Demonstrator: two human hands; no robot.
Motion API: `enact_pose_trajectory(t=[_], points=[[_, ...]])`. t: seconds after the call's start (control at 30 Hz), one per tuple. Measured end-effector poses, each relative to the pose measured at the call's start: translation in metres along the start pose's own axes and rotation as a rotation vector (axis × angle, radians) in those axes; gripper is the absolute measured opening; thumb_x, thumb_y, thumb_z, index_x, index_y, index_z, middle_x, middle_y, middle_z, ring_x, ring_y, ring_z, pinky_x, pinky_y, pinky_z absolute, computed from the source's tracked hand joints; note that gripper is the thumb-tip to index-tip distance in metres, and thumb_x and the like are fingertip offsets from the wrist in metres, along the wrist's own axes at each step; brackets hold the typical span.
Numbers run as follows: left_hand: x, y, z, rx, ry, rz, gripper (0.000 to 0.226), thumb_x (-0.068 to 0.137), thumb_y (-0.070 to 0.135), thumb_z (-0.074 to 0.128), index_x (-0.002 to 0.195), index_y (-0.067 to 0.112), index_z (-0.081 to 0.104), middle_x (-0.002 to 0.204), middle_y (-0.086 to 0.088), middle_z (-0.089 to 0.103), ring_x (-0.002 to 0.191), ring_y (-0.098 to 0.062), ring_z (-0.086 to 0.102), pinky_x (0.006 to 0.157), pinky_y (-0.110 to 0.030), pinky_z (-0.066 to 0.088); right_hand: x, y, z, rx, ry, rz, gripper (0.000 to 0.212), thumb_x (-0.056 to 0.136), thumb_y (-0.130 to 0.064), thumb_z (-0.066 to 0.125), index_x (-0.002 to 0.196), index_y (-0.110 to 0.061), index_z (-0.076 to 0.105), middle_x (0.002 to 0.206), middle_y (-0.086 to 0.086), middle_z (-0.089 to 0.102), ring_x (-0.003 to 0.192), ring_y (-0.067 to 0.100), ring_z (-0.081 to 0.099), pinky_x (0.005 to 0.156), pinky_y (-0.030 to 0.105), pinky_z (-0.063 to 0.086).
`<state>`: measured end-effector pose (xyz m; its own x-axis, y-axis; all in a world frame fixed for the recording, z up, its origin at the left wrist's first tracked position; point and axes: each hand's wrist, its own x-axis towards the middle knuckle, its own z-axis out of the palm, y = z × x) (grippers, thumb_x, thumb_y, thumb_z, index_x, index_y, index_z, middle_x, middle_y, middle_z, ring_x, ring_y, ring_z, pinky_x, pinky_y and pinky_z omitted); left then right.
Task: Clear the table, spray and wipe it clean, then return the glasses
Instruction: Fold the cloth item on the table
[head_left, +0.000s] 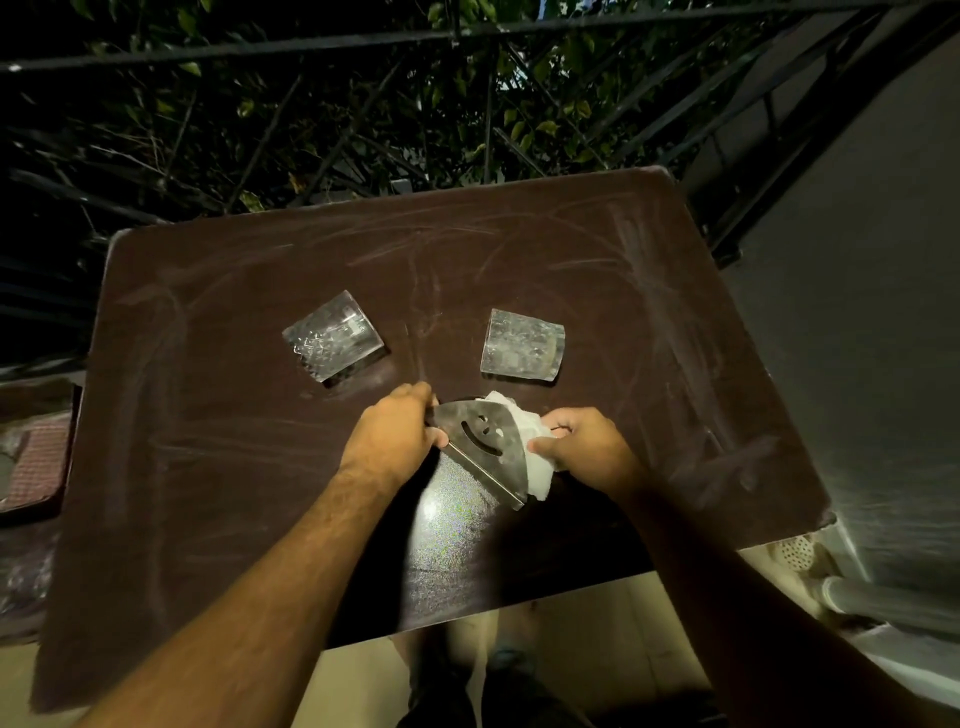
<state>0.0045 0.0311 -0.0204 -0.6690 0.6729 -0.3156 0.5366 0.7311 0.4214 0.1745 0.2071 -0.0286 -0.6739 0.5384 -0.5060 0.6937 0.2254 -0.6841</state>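
Note:
Two clear patterned glasses stand on the brown table (208, 467): one glass (332, 345) left of centre, the other glass (522, 345) right of centre. In front of them sits a metal napkin holder (480, 441) with a smiley-face cutout. My left hand (395, 436) grips its left edge. My right hand (582, 447) pinches the white paper napkins (530, 452) sticking out of the holder's right side. Wipe streaks show across the tabletop.
A black metal railing (467, 31) with leafy branches behind it runs beyond the table's far edge. A grey wall (857, 338) rises close on the right. A reddish mat (36, 457) lies at the left. Pale floor (571, 649) shows below the near edge.

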Motion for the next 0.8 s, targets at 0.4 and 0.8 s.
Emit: enact_pose_trajectory(t=[0.4,0.8], points=[[-0.032,-0.013,0.020,-0.056,0.048,0.065,0.028,0.086,0.043,0.069,0.092,0.020,0.054,0.092,0.004,0.051,0.083,-0.027,0.062,0.076,-0.038,0.052,-0.026,-0.028,-0.009,0.083,0.138,-0.159,0.007,0.084,-0.023,0.077,0.091,-0.023,0.075,0.078,-0.011,0.074,0.075,-0.001,0.065,0.073,0.022,0.049],[-0.044,-0.011,0.018,0.044,0.048,0.063,0.040,0.074,0.051,0.073,0.093,0.028,0.046,0.097,0.008,0.046,0.088,-0.022,0.060,0.075,-0.038,0.052,-0.058,-0.058,-0.025,-0.041,0.274,-0.449,0.013,0.082,-0.019,0.068,0.083,-0.031,0.066,0.066,-0.006,0.067,0.056,0.011,0.062,0.053,0.021,0.047]])
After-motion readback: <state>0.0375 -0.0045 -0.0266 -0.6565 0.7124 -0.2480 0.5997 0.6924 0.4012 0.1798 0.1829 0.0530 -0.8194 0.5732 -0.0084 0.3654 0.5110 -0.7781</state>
